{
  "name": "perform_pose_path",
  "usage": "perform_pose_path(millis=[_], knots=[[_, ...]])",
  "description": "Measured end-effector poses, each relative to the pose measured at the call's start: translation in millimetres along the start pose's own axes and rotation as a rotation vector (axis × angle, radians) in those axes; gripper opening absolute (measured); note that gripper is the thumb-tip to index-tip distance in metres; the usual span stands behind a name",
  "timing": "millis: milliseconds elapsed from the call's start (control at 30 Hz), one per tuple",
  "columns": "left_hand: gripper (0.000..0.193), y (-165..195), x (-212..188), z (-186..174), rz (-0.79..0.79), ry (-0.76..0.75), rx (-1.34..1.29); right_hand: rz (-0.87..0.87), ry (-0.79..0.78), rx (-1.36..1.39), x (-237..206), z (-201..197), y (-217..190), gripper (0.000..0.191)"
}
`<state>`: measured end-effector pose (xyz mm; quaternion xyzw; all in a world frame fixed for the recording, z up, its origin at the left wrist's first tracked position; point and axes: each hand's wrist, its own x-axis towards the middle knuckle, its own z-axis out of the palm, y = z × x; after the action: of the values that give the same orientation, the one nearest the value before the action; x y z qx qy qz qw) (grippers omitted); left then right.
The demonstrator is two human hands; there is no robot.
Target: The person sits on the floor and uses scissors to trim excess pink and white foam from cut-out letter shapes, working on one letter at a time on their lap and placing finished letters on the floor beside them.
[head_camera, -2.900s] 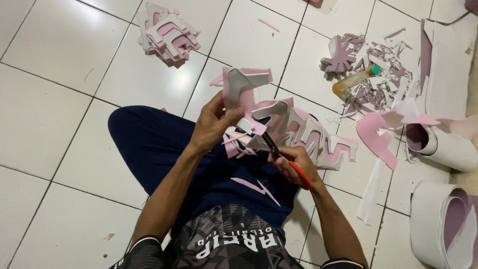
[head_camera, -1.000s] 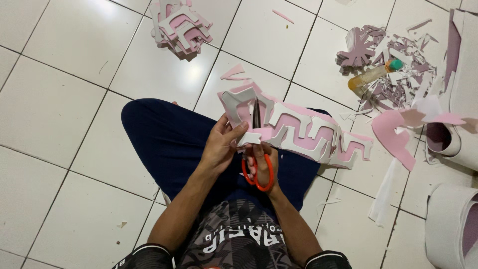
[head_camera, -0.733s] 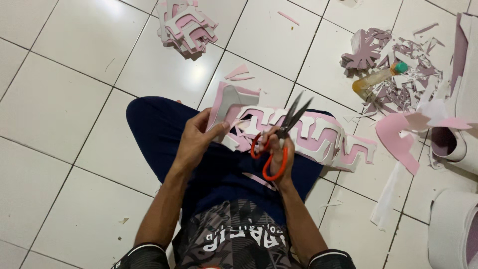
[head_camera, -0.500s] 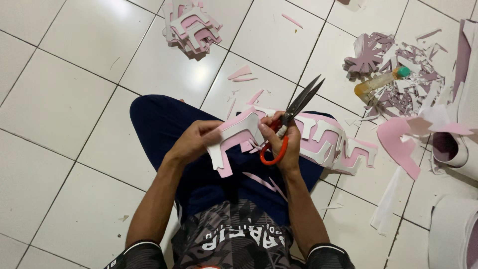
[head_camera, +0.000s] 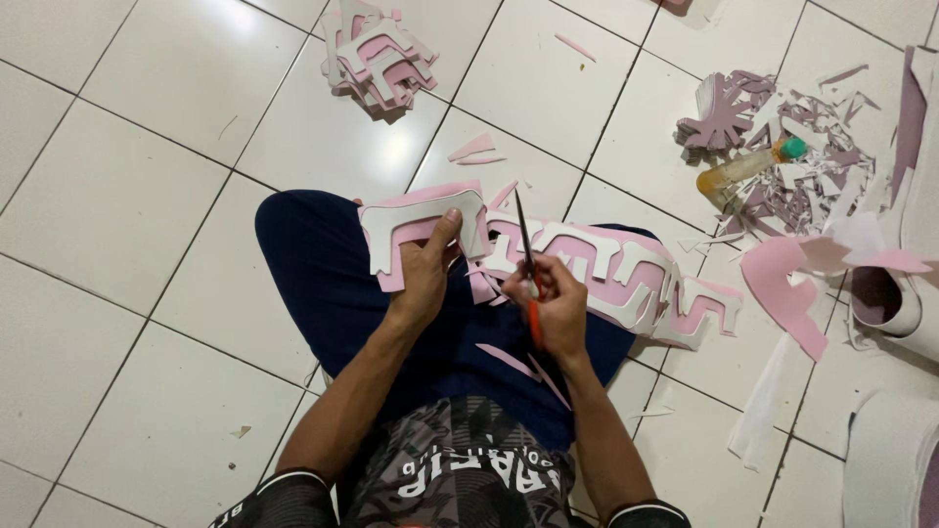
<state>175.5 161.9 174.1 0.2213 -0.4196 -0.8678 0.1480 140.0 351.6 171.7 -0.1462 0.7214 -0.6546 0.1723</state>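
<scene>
A: Where is the strip, and how is it laid?

B: A long foam strip is seen draped over the lap, above the dark trousers. Its long axis runs from the left hand across to the right, ending on the tiled floor past the knee. It is pink on one face and white on the edge, cut into repeating blocky, arch-like shapes, matte and slightly thick.

A: And the scissors?

B: They are held upright in the view, blades pointing away from the body toward the top, orange handles nearest the torso. The blades are seen almost edge-on, so it cannot be told whether they are parted.

A: How are the hands set?

B: The left hand is pinched on the strip's left end, thumb pressed on top of the white face, fingers hidden beneath. The right hand is curled closed around the scissor handles, just beside the strip's middle.

A: What else is seen?

B: A stack of similar cutouts is lying on the floor well ahead. Purplish scraps are heaped at the upper right, with a yellowish bottle capped in green lying among them. White rolls are set at the right edge.
</scene>
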Motion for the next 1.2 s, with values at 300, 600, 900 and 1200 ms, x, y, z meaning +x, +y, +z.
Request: perform_pose_path(millis=[300,600,900,1200], knots=[[0.031,13,-2,4,-0.007,-0.095,-0.041,0.173,-0.406,0.264,-32,-20,4,0.072],[0.019,4,-7,0,-0.083,-0.101,0.028,0.162,-0.452,0.332,-30,-27,2,0.078],[0.026,5,-6,2,-0.074,-0.169,0.036,0.273,-0.531,0.899,-41,-23,11,0.077],[0.031,36,8,8,0.108,-0.097,0.31,0.039,-0.079,0.161,-27,-29,-8,0.063]])
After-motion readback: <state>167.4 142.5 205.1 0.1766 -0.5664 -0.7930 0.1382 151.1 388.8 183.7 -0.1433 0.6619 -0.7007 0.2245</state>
